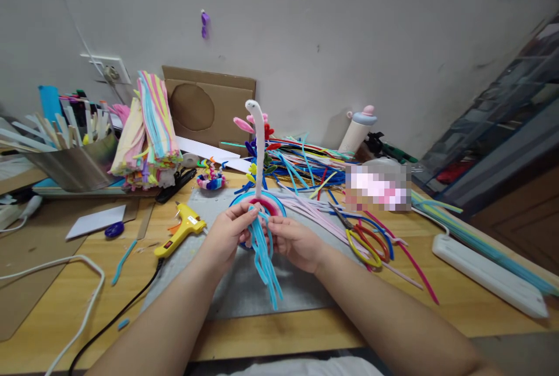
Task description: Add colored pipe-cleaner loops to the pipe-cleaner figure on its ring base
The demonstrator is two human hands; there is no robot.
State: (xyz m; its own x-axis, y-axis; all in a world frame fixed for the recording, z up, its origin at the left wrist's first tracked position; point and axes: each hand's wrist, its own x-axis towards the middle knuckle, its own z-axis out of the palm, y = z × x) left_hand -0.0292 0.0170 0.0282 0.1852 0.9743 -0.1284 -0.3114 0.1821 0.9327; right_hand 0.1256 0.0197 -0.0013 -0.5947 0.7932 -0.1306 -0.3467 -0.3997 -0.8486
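A bunch of light blue pipe cleaners [264,265] hangs down between my hands, its loose ends pointing towards me. My left hand [236,226] pinches the top of the bunch between thumb and fingers. From the other side, the closed fingertips of my right hand [293,241] grip a strand of the same bunch. Just behind my fingers is a round coiled piece [279,204] in blue, pink and white. A white fuzzy stem [260,155] with a bent top rises upright above it. My fingers partly hide the coil.
On the left lie a yellow glue gun [186,229] with its black cord and a blue oval object [114,230]. To the right are yellow-handled scissors [360,242], loose pipe cleaners [305,204] and a white power strip [489,274]. Behind stand pipe cleaner bundles [155,114] and a bottle [358,131].
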